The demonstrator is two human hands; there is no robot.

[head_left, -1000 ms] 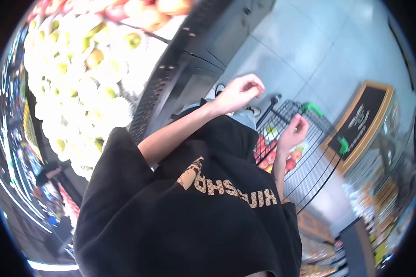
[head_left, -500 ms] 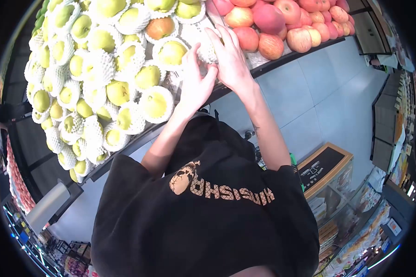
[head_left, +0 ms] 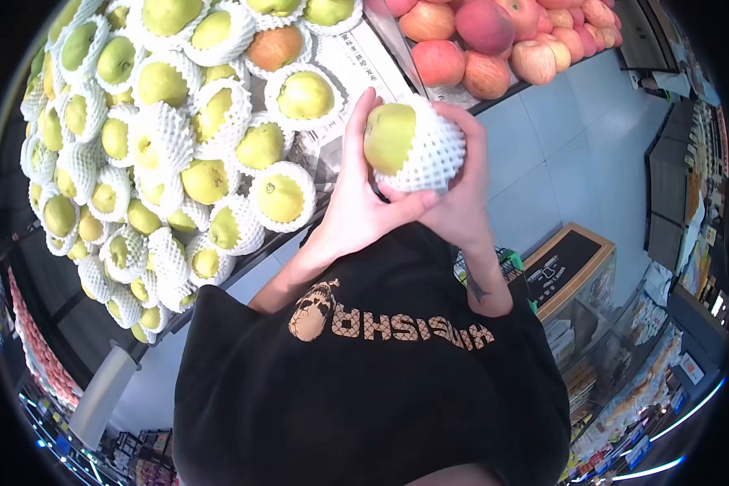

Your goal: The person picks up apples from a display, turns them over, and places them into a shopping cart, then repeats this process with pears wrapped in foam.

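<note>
Holding: both hands cup one green pear (head_left: 390,136) in a white foam net (head_left: 429,154), lifted clear of the shelf (head_left: 344,69).
Left hand (head_left: 356,206): fingers curled up the pear's left side, thumb under the net.
Right hand (head_left: 462,202): wrapped around the net from the right and behind.
Shelf: netted pears (head_left: 211,178) fill its left part.
Far right corner: red apples (head_left: 486,49).
Below: black shirt (head_left: 373,381), grey floor (head_left: 559,154).

The pear's (head_left: 393,136) lower half is hidden in its foam net (head_left: 429,150). Above the hands, apples (head_left: 462,36) run off the top edge. Shelf goods (head_left: 624,381) below right are too small to tell.
</note>
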